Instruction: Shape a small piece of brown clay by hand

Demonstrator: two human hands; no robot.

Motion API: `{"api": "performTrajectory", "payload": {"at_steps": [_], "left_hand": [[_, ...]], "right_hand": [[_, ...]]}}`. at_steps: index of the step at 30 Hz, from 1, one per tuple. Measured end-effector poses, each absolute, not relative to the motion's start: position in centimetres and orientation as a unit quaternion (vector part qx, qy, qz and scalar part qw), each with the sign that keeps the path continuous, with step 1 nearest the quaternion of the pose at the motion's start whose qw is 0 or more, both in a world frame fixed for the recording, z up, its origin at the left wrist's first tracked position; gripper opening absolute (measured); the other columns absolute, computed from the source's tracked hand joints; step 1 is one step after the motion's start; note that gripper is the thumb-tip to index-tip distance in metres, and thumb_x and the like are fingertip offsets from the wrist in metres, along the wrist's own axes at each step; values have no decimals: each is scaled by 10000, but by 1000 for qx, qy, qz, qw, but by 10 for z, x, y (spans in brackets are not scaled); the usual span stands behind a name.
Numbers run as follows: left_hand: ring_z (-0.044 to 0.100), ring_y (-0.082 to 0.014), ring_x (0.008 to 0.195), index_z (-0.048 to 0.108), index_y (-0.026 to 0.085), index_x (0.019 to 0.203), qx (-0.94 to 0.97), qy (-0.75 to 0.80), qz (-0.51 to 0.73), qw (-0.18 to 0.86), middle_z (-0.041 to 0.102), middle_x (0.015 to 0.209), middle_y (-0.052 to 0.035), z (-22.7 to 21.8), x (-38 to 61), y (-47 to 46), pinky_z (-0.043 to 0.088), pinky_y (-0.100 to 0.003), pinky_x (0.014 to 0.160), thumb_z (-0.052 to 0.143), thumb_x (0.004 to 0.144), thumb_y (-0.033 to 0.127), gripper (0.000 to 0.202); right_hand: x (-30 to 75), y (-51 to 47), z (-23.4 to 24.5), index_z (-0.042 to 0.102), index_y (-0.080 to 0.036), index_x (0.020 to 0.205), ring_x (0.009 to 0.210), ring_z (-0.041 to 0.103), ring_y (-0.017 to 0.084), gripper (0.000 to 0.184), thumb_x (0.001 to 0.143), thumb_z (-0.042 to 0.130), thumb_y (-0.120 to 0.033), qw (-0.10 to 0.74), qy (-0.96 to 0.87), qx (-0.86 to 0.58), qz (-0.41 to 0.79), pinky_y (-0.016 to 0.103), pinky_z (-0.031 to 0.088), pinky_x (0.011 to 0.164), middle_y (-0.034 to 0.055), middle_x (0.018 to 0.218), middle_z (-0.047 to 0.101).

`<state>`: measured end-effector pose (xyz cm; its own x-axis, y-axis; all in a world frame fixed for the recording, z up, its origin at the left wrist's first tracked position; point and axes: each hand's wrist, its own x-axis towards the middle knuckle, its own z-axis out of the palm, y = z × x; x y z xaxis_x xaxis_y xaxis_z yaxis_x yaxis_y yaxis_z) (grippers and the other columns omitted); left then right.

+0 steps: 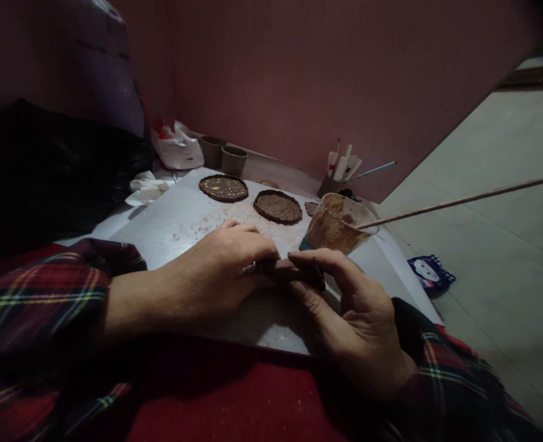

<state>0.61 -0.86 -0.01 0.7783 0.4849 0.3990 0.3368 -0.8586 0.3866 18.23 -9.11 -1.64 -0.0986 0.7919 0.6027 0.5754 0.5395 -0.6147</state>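
Between my two hands is a dark brown piece that looks like clay (pixel 287 271), held above the near part of a white board (pixel 161 215). My left hand (pixel 220 270) is closed on its left end, the fingers curled over it. My right hand (pixel 349 313) pinches the right end between thumb and fingertips, which are smeared brown. Part of the piece is hidden by the fingers. Beyond the hands lie two flat round brown discs with raised rims: one with yellow dots (pixel 223 188), one with a rough plain surface (pixel 277 207).
A clear cup (pixel 338 224) smeared brown holds a long stick (pixel 465 199) reaching right. Behind stand two dark cups (pixel 233 161) and a holder with sticks and brushes (pixel 340 169). Crumpled white tissue (pixel 147 188) and a black bag (pixel 59 172) are at left. A wall rises behind.
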Motion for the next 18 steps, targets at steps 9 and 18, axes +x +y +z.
{"api": "performTrajectory", "payload": {"at_steps": [9,18], "left_hand": [[531,-154,754,612,147,778,933,225,242,142,603,759,-14,0,6,-9,380,-276,749,521,850,117,120],[527,-157,748,606,143,770,936,218,244,134,595,746,-14,0,6,-8,363,-283,750,537,838,113,101]], "right_hand": [[183,-92,-16,580,-203,1062,866,649,123,267,831,612,-74,481,-732,-467,117,240,529,785,12,955,669],[183,-91,-15,584,-199,1060,858,652,124,269,825,617,-72,474,-737,-470,104,237,533,782,12,953,671]]}}
